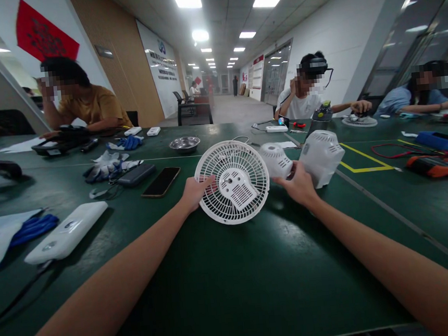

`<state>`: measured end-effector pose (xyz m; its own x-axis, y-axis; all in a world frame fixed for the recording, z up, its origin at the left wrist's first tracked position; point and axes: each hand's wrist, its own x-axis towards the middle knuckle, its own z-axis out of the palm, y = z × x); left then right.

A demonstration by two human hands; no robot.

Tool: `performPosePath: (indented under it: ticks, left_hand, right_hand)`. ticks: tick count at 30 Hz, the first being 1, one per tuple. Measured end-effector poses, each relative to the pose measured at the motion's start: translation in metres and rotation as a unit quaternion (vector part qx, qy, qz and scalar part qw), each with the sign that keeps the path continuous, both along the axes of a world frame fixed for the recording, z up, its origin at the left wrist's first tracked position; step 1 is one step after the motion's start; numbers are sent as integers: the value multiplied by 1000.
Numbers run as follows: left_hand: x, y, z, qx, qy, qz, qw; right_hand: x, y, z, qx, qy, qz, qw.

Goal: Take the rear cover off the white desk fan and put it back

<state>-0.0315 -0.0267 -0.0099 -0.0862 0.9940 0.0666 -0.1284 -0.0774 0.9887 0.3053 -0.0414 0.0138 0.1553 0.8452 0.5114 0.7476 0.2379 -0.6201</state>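
My left hand (194,192) grips the left edge of a round white fan grille (262,180), its thumb lying over the ribs. The grille stands tilted up above the green table, with a slotted plate at its centre. My right hand (301,185) is closed at a rounded white vented housing (277,159) just right of the grille. Its fingertips are partly hidden behind that housing. Close beyond my right wrist stands a larger white plastic housing (322,157) with slots along its top.
A phone (161,182), a white power bank (68,231), gloves (15,230) and a metal bowl (185,144) lie on the left and far side of the green table (235,292). An orange-black meter (439,165) lies at right. Several people sit across the table.
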Motion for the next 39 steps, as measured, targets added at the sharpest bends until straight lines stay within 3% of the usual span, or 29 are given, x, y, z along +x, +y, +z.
performPosePath:
  ticks: [8,12,14,18,20,21,23,25,27,29,31,33,35,39]
  left_hand:
    - [2,-2,3,-2,2,6,1000]
    - [4,-3,4,0,11,20,1000]
    - [5,-5,5,6,10,28,1000]
    - [6,-8,7,18,-20,43,999]
    - [7,-9,9,22,-55,50,997]
    - [8,-10,9,22,-75,54,996]
    - [11,-12,11,21,-107,63,992]
    - [15,-14,11,24,-123,70,990]
    - [18,-14,10,32,-118,72,990]
    - [21,-15,9,45,-96,68,992]
    - [24,-13,8,65,-75,57,993]
    - [24,-11,8,80,-81,27,993]
    - [20,-7,7,65,-106,-19,992]
    - [0,0,5,-36,-123,-106,986]
  right_hand:
    - [2,20,-24,-109,-153,-38,981]
    - [2,17,-23,-131,-215,-39,967]
    - [1,11,-17,-108,-215,-24,970]
    - [-12,-9,2,44,-112,66,991]
    - [-26,-23,9,45,18,139,989]
    - [-36,-31,10,2,106,169,980]
    - [-56,-47,8,-152,278,260,912]
    - [-75,-59,5,-270,387,346,811]
    - [-89,-67,2,-309,461,381,739]
    - [-97,-70,1,-303,504,383,712]
    - [-98,-68,-1,-264,523,370,721]
    - [-95,-65,-2,-204,520,356,749]
    - [-90,-62,-3,-145,492,336,790]
    - [-75,-59,1,-49,373,265,888]
